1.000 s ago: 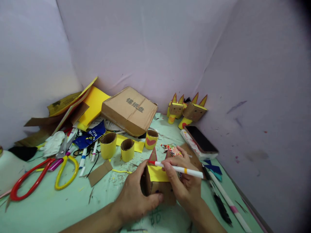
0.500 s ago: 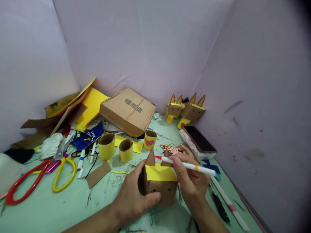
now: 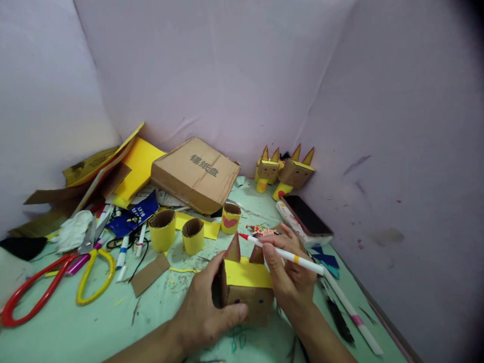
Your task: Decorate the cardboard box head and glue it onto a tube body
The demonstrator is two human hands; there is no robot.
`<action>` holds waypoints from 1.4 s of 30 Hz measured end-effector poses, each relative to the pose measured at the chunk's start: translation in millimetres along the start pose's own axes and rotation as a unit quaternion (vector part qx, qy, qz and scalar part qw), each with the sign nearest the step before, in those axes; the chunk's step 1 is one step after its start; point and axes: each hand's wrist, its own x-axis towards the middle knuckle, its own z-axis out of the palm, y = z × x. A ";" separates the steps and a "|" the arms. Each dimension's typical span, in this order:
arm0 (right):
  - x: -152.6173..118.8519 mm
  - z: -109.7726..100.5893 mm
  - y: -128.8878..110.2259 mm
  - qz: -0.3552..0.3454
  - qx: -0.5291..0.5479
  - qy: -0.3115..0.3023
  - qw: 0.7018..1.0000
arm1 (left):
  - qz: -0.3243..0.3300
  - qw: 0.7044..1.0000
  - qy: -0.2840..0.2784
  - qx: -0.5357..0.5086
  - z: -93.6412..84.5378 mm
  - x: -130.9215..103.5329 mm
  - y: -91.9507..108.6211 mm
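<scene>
My left hand (image 3: 209, 305) grips a small cardboard box head (image 3: 247, 292) by its left side, thumb across the front. The head has a yellow top, two dark eye dots and two pointed cardboard ears with reddish edges. Between the fingers of my right hand (image 3: 291, 275) is a white marker pen (image 3: 293, 258) with an orange band. Its red tip is at the upper part of the left ear (image 3: 233, 249); whether it touches I cannot tell. The right ear is partly hidden behind my right hand.
Several yellow-wrapped cardboard tubes (image 3: 162, 237) stand behind the hands. Scissors (image 3: 91, 262) lie left, near pens and scraps. A flat cardboard box (image 3: 196, 174) sits at the back. Finished-looking cardboard figures (image 3: 297, 174) stand back right, behind a phone (image 3: 307, 215). A long marker (image 3: 355, 315) lies right.
The red marker tip has moved up along the left ear, from lower on its right edge to near its point. My left hand keeps hold of the box head. The view has shifted slightly.
</scene>
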 end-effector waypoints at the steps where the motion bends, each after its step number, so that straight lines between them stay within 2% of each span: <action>1: 0.4 -0.2 0.0 -0.004 -0.002 -0.006 1.000 | 0.001 1.000 0.000 0.001 0.3 0.1 0.1; 5: 0.2 -1.2 0.0 0.003 0.011 -0.016 1.000 | 0.004 1.000 -0.001 0.000 0.4 0.0 -1.0; 10: -1.7 -2.6 0.5 0.005 0.028 0.006 1.000 | 0.004 1.000 0.008 0.005 -0.7 -0.3 -2.9; 15: -0.3 -1.0 0.0 0.005 0.029 -0.018 0.999 | 0.004 1.000 -0.002 -0.021 0.5 -0.6 -3.3; 33: 1.7 -5.5 -0.3 0.008 0.055 -0.016 0.998 | 0.002 1.000 0.017 -0.016 -0.2 -1.9 -5.2; 35: 2.6 -12.6 -0.9 0.027 0.061 0.020 0.998 | -0.005 0.999 0.025 -0.019 -1.2 -1.7 -7.6; 39: -2.6 -29.2 3.9 0.099 0.035 0.136 0.985 | -0.019 0.999 0.033 -0.035 -1.8 -1.2 -11.3; 42: -9.4 -32.9 13.9 0.103 -0.001 0.156 0.982 | -0.031 0.998 0.033 -0.044 -0.9 -0.8 -11.3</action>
